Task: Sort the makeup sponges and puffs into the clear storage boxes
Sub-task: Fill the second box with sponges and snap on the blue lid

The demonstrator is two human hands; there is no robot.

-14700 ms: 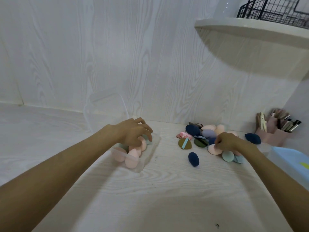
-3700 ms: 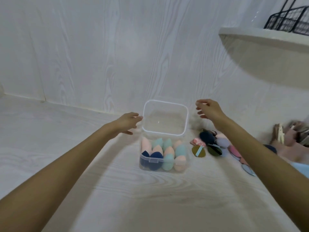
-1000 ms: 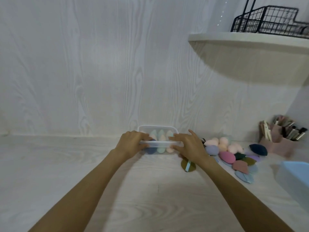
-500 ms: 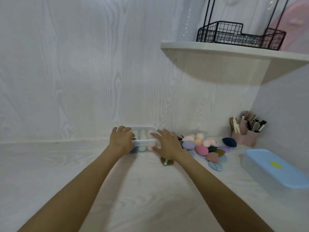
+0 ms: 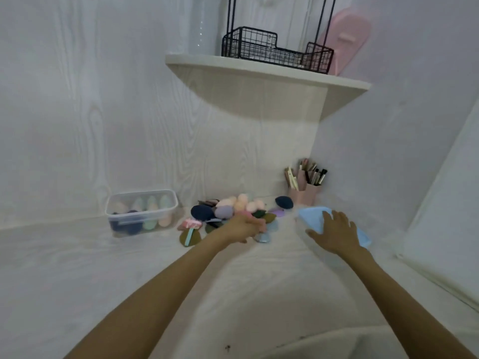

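Observation:
A clear storage box [image 5: 141, 212] stands against the back wall with its lid on, holding several egg-shaped sponges in pink, mint and navy. To its right lies a loose pile of puffs and sponges [image 5: 228, 209], with an olive puff [image 5: 190, 237] at its front. My left hand [image 5: 242, 227] sits on the front of the pile, fingers curled down among the puffs; blur hides whether it holds one. My right hand [image 5: 334, 234] rests with spread fingers on the blue lid of a second box [image 5: 311, 218].
A pink holder of brushes [image 5: 304, 193] fills the back right corner, with a navy sponge [image 5: 283, 202] beside it. Overhead, a shelf [image 5: 259, 73] carries a black wire basket [image 5: 274, 50]. A side wall closes the right.
Both hands have left the clear box, which now stands closed by the wall. My left hand moved right onto the puff pile, my right hand onto the blue-lidded box.

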